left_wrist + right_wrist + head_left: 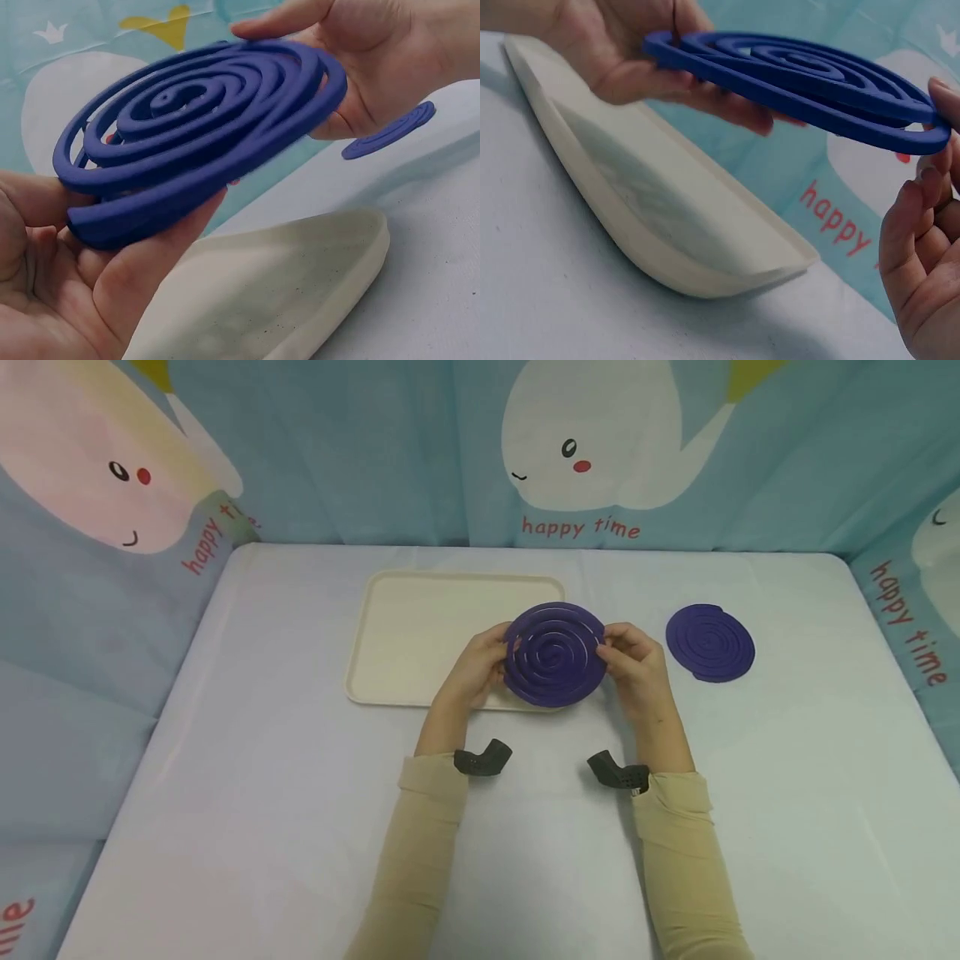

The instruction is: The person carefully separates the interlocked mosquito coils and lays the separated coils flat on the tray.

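Observation:
Between both hands a purple spiral trivet [555, 654], round with open coiled ridges, is held up above the right part of a cream tray [420, 635]. My left hand [474, 667] pinches its left edge, the thumb on top and fingers beneath, as the left wrist view shows on the coil [202, 142]. The opposite edge is pinched by my right hand [639, 672], between thumb and fingertips. In the right wrist view the trivet [810, 86] is seen almost edge-on. A second purple spiral trivet [709, 643] lies flat on the table, right of my right hand.
The tray rests on a white-covered table [262, 793] with a low raised rim. A blue curtain [360, 460] with whale pictures hangs behind the table and at its sides. Black wrist devices [483, 758] sit at both cuffs.

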`<state>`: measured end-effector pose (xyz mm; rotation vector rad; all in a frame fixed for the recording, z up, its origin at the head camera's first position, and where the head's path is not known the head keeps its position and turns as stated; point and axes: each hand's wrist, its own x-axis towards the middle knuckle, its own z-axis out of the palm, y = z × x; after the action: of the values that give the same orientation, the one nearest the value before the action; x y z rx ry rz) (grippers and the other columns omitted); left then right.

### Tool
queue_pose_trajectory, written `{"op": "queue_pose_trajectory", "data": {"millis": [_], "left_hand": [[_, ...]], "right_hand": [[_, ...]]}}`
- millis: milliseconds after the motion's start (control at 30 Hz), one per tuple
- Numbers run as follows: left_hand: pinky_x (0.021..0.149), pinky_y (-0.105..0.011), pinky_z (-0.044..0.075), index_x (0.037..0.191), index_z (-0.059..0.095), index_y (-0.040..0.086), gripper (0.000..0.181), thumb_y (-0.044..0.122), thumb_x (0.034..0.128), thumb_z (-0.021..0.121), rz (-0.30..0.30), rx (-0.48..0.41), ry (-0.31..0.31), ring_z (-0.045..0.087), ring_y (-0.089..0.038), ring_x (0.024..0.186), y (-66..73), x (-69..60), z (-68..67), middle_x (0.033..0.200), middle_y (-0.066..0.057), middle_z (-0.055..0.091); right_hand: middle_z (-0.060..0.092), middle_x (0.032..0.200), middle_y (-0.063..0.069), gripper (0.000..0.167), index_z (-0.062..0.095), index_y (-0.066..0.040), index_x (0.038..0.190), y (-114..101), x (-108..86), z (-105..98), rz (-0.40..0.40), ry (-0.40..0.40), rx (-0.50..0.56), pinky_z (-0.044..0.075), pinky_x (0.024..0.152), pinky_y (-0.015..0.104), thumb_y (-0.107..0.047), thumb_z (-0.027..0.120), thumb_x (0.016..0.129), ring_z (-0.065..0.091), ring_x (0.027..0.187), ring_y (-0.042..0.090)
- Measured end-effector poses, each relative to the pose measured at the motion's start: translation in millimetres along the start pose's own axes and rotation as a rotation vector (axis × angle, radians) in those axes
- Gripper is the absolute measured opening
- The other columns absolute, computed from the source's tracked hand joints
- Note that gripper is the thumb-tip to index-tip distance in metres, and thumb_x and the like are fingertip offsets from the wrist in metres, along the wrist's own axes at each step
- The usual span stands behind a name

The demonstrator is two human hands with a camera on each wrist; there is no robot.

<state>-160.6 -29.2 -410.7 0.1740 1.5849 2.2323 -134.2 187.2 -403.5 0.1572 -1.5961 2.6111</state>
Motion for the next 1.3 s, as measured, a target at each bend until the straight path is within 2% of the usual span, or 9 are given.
{"op": "queue_pose_trajectory", "data": {"millis": [133,333,433,567,700,967,1100,1167,1300], "left_hand": [[0.042,-0.015,0.042,0.119,0.051,-0.012,0.028,0.003,0.0960,0.046,0.008,0.003,0.010,0.051,-0.006,0.049,-1.2,1.7,1.0,0.065,0.001,0.058],[0.039,-0.014,0.035,0.120,0.053,-0.011,0.029,0.004,0.0952,0.049,0.049,0.046,0.095,0.047,-0.005,0.047,-2.5,3.5,0.8,0.063,0.004,0.057],[0.039,-0.014,0.033,0.118,0.054,-0.011,0.028,0.004,0.0949,0.050,0.063,0.048,0.128,0.046,-0.005,0.046,-2.6,3.8,0.5,0.061,0.004,0.056],[0.040,-0.015,0.035,0.117,0.054,-0.010,0.026,0.004,0.0954,0.049,0.068,0.039,0.114,0.047,-0.006,0.047,-1.8,3.8,0.4,0.062,0.003,0.056],[0.041,-0.016,0.037,0.115,0.054,-0.010,0.024,0.004,0.0958,0.048,0.069,0.040,0.085,0.047,-0.006,0.048,-1.8,3.4,0.2,0.062,0.002,0.055],[0.041,-0.015,0.040,0.115,0.052,-0.010,0.024,0.002,0.0956,0.047,0.069,0.028,0.053,0.048,-0.006,0.048,-3.6,2.3,-0.7,0.063,0.002,0.055],[0.044,-0.017,0.045,0.116,0.052,-0.010,0.025,0.003,0.0960,0.047,0.063,0.020,0.071,0.051,-0.008,0.051,-4.6,3.0,-0.6,0.066,0.000,0.056],[0.049,-0.019,0.051,0.119,0.052,-0.008,0.026,0.004,0.0970,0.046,0.059,0.011,0.095,0.057,-0.009,0.056,-4.8,4.2,-0.6,0.072,-0.001,0.060],[0.058,-0.025,0.056,0.121,0.052,-0.005,0.026,0.006,0.0983,0.044,0.046,0.007,0.126,0.062,-0.011,0.063,-4.9,5.2,-0.7,0.080,-0.004,0.061]], "right_hand": [[0.054,0.071,-0.001,0.039,0.067,-0.009,0.085,-2.6,-0.4,-4.8,-0.004,-0.062,-0.037,0.042,0.054,0.016,0.022,0.044,0.078,0.048,0.064,0.008],[0.063,0.077,-0.001,0.036,0.069,-0.011,0.083,-2.2,0.1,-6.5,0.095,-0.060,-0.158,0.048,0.058,0.017,0.019,0.050,0.080,0.056,0.066,0.008],[0.067,0.083,-0.001,0.032,0.070,-0.012,0.084,-0.7,0.9,-5.5,0.126,-0.038,-0.230,0.052,0.062,0.020,0.016,0.055,0.083,0.060,0.071,0.009],[0.067,0.083,-0.002,0.025,0.071,-0.013,0.083,1.7,3.4,-3.4,0.129,0.041,-0.304,0.054,0.062,0.020,0.010,0.062,0.083,0.061,0.071,0.008],[0.068,0.079,-0.003,0.023,0.071,-0.014,0.079,2.5,4.2,-2.4,0.142,0.085,-0.326,0.055,0.062,0.021,0.008,0.064,0.083,0.062,0.068,0.008],[0.066,0.073,-0.005,0.026,0.070,-0.018,0.074,2.1,2.7,-2.0,0.188,0.053,-0.373,0.053,0.059,0.019,0.006,0.066,0.082,0.058,0.064,0.007],[0.064,0.074,-0.005,0.024,0.069,-0.017,0.076,1.4,1.8,-0.9,0.165,0.048,-0.395,0.053,0.061,0.019,0.006,0.067,0.082,0.058,0.067,0.008],[0.064,0.075,-0.004,0.023,0.068,-0.016,0.078,1.4,1.4,-0.4,0.165,0.034,-0.383,0.054,0.065,0.020,0.006,0.066,0.082,0.059,0.070,0.009],[0.066,0.077,-0.005,0.024,0.067,-0.016,0.080,2.6,1.1,-0.1,0.224,0.009,-0.313,0.053,0.067,0.020,0.007,0.062,0.084,0.061,0.072,0.008]]}}
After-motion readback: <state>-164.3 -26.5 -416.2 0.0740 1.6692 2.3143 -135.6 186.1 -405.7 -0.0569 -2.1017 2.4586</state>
